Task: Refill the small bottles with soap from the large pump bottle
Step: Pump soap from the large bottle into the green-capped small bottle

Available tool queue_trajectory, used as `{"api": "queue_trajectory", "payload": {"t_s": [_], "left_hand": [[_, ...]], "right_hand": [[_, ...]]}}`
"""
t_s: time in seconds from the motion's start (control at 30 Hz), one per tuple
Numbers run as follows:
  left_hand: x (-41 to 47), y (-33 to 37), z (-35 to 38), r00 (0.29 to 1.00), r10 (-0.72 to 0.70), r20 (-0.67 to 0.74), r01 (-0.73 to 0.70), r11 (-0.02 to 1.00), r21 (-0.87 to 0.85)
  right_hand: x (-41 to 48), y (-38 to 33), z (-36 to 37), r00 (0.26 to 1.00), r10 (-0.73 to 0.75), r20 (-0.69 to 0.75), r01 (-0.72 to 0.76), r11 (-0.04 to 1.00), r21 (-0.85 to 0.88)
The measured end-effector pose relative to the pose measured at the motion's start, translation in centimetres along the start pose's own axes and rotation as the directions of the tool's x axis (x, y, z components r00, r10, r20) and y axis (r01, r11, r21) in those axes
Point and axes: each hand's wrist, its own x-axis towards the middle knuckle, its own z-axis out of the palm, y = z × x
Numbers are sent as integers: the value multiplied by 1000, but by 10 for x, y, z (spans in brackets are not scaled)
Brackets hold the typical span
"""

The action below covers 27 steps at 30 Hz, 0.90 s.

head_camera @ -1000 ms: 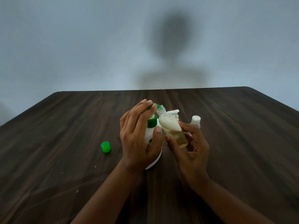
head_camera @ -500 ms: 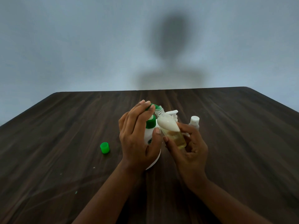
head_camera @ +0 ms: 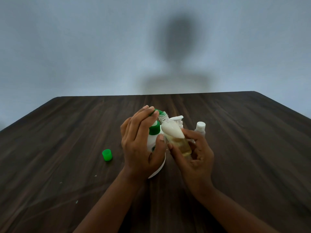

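Head view: the left hand (head_camera: 141, 145) lays its fingers (head_camera: 146, 116) together over the green head of the large pump bottle (head_camera: 152, 140), apparently to dispense. The right hand (head_camera: 196, 159) pinches the small bottle (head_camera: 175, 137), tilted with its mouth at the nozzle, just right of the pump bottle. A green cap (head_camera: 107, 155) lies to its left on the surface (head_camera: 67, 132). The label is unreadable.

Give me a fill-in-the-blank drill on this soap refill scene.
1. The left hand rests on the large pump bottle, whose body is ____.
2. The right hand holds the small clear bottle tilted, with no ____ on its neck.
3. The loose cap on the table, left of the left hand, is ____.

Missing words: white; cap; green.
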Motion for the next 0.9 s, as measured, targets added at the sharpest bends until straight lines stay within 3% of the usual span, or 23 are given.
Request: {"api": "queue_trajectory", "payload": {"t_s": [0.9], "left_hand": [[-4,5,0,999,-38,24,38,999,29]], "right_hand": [[-6,-3,0,997,73,37,-74,997,20]]}}
